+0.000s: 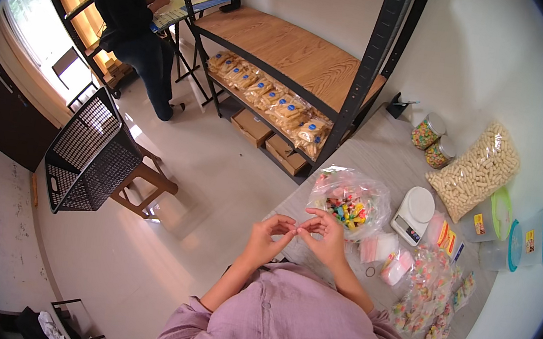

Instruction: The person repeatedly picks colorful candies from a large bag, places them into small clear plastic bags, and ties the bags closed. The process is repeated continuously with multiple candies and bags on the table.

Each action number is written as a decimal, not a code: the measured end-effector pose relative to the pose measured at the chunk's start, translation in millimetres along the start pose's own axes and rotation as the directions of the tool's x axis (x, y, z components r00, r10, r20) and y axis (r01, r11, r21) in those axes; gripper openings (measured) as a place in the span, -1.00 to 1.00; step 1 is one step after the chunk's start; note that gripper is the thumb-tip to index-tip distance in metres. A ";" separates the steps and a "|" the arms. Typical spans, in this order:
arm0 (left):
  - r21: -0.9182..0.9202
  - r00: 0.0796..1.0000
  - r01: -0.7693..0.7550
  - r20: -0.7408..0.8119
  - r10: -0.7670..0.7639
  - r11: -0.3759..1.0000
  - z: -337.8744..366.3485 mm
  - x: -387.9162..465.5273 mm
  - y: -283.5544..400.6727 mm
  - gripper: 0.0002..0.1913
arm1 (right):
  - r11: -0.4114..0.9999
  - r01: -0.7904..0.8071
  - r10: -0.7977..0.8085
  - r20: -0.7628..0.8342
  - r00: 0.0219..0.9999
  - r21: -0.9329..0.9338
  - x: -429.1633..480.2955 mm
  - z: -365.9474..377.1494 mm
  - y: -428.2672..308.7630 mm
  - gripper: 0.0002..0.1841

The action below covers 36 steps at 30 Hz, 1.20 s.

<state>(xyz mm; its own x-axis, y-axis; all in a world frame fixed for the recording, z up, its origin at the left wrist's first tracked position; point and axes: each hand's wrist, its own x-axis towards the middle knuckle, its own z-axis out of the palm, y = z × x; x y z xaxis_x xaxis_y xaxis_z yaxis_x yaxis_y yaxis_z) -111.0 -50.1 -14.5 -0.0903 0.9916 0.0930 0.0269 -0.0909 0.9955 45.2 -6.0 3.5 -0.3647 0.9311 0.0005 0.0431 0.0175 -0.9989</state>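
My left hand (269, 237) and my right hand (325, 238) meet at the fingertips over the near edge of the grey table. Thumbs and forefingers are pinched together; whether something small or clear lies between them cannot be made out. Just beyond my right hand is an open clear plastic bag of colourful wrapped candies (351, 211). Right of that hand lie a stack of small clear bags (379, 247), a pink-and-white packet (397, 266) and a rubber band (370, 271). A white digital kitchen scale (413, 213) stands farther right. Small filled candy bags (426, 287) are heaped at the right.
Behind the scale are a large bag of puffed snacks (477, 168), two candy jars (428, 131) and lidded plastic tubs (534, 239). A metal shelf (289, 61) holds packed snacks. A black basket (88, 148) rests on a brown stool (149, 181). Another person (132, 28) stands at a far table.
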 end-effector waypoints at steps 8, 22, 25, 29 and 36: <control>0.256 0.990 -0.104 -0.068 0.126 0.961 6.3 -2.0 -3.6 -0.84 | 0.918 0.194 -0.233 -0.075 0.970 -0.345 -5.4 8.3 8.6 -0.62; 0.469 0.905 -0.424 0.202 0.373 0.775 0.4 5.9 16.8 -0.37 | 0.991 0.076 -0.074 0.026 0.997 -0.114 -4.4 -8.3 -3.7 -0.84; 0.448 0.943 -0.308 0.261 0.206 0.839 -0.6 2.0 4.0 -0.35 | 0.999 0.030 -0.029 0.041 0.999 -0.022 -6.1 -11.9 -4.0 -0.88; 0.408 0.923 -0.369 0.264 0.279 0.835 0.3 2.3 -4.6 -0.38 | 0.991 -0.003 -0.010 0.099 0.995 0.133 -8.9 -15.6 1.4 -0.90; 0.459 0.907 -0.410 0.293 0.301 0.788 1.6 4.7 7.1 -0.45 | 0.994 0.065 -0.047 0.202 0.978 -0.084 -7.4 -28.4 12.1 -0.85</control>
<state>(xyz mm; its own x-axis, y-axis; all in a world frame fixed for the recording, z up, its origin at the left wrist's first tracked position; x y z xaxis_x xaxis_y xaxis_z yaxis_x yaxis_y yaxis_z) -109.7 -46.0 -7.1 0.2176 0.8994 0.3790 0.5153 -0.4357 0.7380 74.9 -2.4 -7.2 -0.5464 0.8367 0.0382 0.0975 0.1088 -0.9893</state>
